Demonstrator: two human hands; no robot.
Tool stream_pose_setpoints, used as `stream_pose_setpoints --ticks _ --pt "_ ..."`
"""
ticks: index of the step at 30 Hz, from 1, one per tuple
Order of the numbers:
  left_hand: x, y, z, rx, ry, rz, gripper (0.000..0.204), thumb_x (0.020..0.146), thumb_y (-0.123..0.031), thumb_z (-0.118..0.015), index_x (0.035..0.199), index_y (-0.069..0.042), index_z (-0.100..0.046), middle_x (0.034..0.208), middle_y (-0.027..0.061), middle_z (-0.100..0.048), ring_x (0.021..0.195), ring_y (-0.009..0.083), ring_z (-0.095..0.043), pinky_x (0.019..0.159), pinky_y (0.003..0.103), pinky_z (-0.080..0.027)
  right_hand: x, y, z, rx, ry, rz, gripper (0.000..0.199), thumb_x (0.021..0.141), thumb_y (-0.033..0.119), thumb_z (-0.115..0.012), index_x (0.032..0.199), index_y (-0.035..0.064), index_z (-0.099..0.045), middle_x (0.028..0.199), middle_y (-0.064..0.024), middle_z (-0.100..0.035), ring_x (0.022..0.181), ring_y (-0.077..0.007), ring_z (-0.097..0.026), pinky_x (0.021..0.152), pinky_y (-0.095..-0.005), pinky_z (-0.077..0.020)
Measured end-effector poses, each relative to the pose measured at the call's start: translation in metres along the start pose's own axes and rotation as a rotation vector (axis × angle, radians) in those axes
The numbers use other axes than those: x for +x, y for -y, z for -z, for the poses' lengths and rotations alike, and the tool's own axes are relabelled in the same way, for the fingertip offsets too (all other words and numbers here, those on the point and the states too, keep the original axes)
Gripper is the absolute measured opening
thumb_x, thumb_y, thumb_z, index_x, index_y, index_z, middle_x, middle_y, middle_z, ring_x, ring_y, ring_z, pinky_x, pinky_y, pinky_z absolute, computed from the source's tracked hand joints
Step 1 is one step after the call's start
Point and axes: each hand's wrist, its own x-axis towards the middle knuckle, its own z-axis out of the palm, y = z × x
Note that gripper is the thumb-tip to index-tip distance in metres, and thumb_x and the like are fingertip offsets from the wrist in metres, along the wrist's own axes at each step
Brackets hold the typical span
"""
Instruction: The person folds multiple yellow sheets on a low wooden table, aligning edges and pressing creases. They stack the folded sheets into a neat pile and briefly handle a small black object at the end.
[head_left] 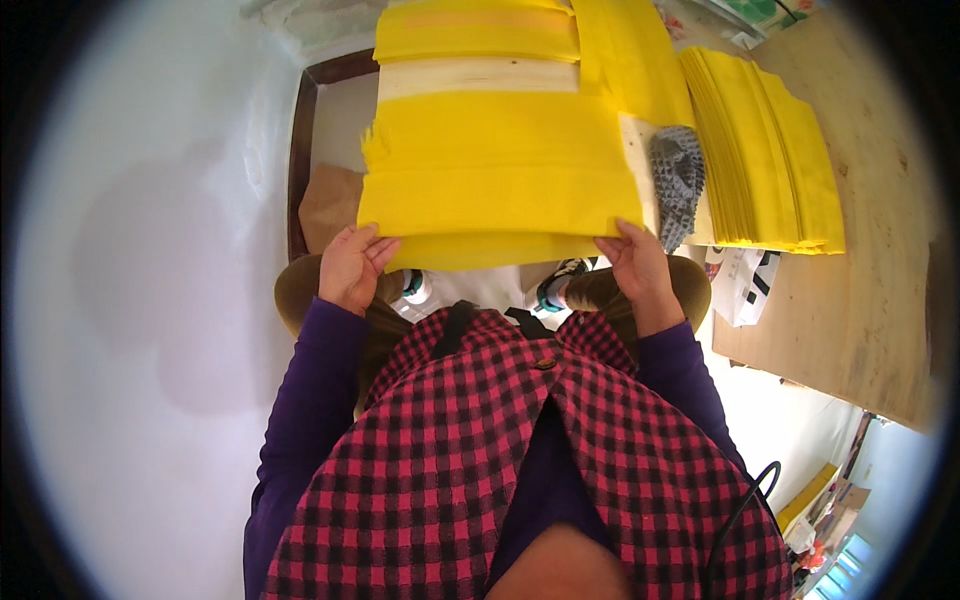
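A sheet of yellow cloth (490, 190) lies on a pale wooden board (475, 76) in front of me, its near edge hanging over the board's front. My left hand (352, 264) pinches the near left corner between thumb and fingers. At the near right corner, my right hand (632, 262) grips the same edge. The cloth is stretched between both hands, with a lower fold or layer showing beneath the edge. Its left side is frayed. More folded yellow cloth (475, 32) lies at the far end of the board, and a yellow strip (635, 60) runs down its far right.
A grey patterned piece of fabric (677, 180) rests at the board's right edge. Beyond it, a thick stack of folded yellow cloth (765, 150) sits on a wooden table (850, 320). A white bag (742, 285) hangs below the stack. A white wall (150, 280) stands close on my left.
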Motion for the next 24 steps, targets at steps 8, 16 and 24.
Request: stream_pose_setpoints --ticks 8,16,24 --pt "0.016 -0.015 0.019 0.268 0.058 0.176 0.031 0.097 -0.024 -0.049 0.118 -0.004 -0.058 0.109 0.0074 -0.065 0.1 0.0201 -0.063 0.089 0.035 -0.049 0.014 0.021 0.031 -0.23 0.079 -0.111 0.028 0.095 0.018 -0.051 0.109 -0.0045 -0.059 0.103 -0.0126 -0.066 0.091 -0.0197 -0.066 0.079 -0.0319 -0.056" --pt "0.066 -0.056 -0.007 0.329 0.082 0.203 0.03 0.095 -0.024 -0.054 0.117 -0.004 -0.057 0.106 0.0074 -0.066 0.094 0.0167 -0.063 0.084 0.03 -0.049 0.064 0.063 0.012 -0.511 0.195 -0.127 0.028 0.095 0.022 -0.053 0.108 -0.0021 -0.061 0.097 -0.0066 -0.068 0.083 -0.0131 -0.065 0.076 -0.0268 -0.0529" --pt "0.109 -0.075 -0.026 0.336 0.119 0.131 0.03 0.095 -0.022 -0.056 0.116 0.0 -0.057 0.109 0.011 -0.065 0.095 0.0194 -0.063 0.086 0.032 -0.051 0.114 0.08 -0.013 -0.605 0.15 -0.083 0.027 0.091 0.019 -0.06 0.107 -0.0023 -0.061 0.099 -0.0077 -0.067 0.086 -0.0139 -0.064 0.077 -0.0274 -0.0509"
